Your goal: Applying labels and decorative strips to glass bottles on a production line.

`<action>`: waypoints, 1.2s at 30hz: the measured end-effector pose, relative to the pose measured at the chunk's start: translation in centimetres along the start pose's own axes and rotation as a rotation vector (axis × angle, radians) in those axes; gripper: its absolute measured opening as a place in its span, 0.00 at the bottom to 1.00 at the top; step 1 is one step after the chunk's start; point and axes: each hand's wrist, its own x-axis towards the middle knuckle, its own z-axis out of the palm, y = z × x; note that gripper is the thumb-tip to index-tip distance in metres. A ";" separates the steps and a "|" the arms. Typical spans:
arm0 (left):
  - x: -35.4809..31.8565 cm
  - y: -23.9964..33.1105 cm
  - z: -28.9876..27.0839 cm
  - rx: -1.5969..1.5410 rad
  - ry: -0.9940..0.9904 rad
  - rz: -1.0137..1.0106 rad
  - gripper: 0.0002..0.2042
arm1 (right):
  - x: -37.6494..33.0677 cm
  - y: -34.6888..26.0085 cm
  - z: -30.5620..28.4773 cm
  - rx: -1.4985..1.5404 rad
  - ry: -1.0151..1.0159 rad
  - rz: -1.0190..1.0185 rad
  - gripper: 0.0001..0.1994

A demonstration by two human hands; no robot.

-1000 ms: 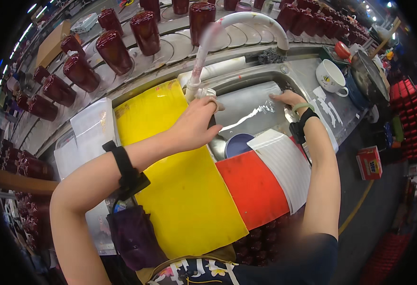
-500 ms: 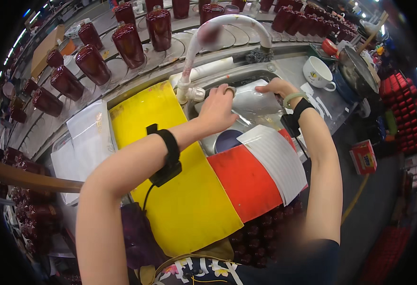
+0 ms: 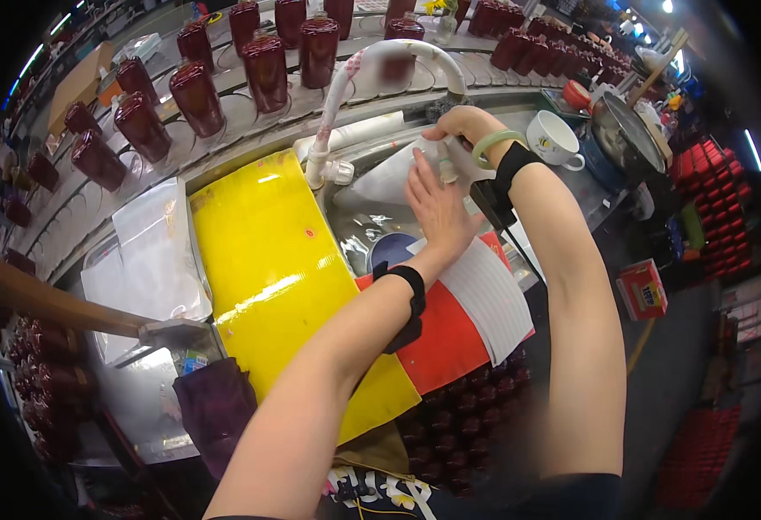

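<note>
Over a metal sink (image 3: pixel 346 247), my right hand (image 3: pixel 467 127) curls its fingers round the far end of a pale, translucent, smooth-sided thing (image 3: pixel 389 178). A short clear part like a bottle neck shows at its right end, but its exact kind I cannot make out. My left hand (image 3: pixel 439 204) is beside that neck-like part, fingers stretched out and apart, fingertips at the thing's surface. Above arches a white faucet (image 3: pixel 343 78). In the sink, below the thing, a dark blue round item (image 3: pixel 389 250) lies partly covered.
A yellow board (image 3: pixel 268 251), a red board (image 3: pixel 441 347) and a ribbed white sheet (image 3: pixel 488 299) cover the near side. Dark red bottles (image 3: pixel 197 100) stand along a conveyor behind. A white cup (image 3: pixel 553 139) and a pan (image 3: pixel 627 130) are at right. A wooden bar (image 3: pixel 60 295) juts in at left.
My left hand has moved right and nearer to me, its fingers now extended. The translucent thing has turned, showing its neck-like end. My right hand has shifted farther away.
</note>
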 end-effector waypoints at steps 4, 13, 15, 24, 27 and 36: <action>0.4 -1.2 0.7 0.101 0.153 0.011 0.47 | -3.4 -2.8 0.0 0.256 0.030 -0.088 0.14; 2.6 -2.9 -2.6 0.064 0.346 0.357 0.32 | -6.3 -1.8 -2.1 0.444 0.045 -0.157 0.15; 2.7 -2.0 -3.6 0.030 0.312 0.400 0.31 | -6.0 -1.4 -3.2 0.479 0.051 -0.097 0.16; 7.2 2.4 -15.5 0.050 -0.029 0.529 0.12 | -13.1 -3.8 -6.0 0.727 0.092 -0.148 0.19; 9.9 4.4 -18.2 0.019 -0.019 0.631 0.13 | -10.6 -3.6 -7.6 0.947 0.007 -0.126 0.18; 18.3 9.0 -21.9 0.202 -0.109 0.736 0.12 | -11.9 4.4 -1.0 1.676 0.050 -0.526 0.27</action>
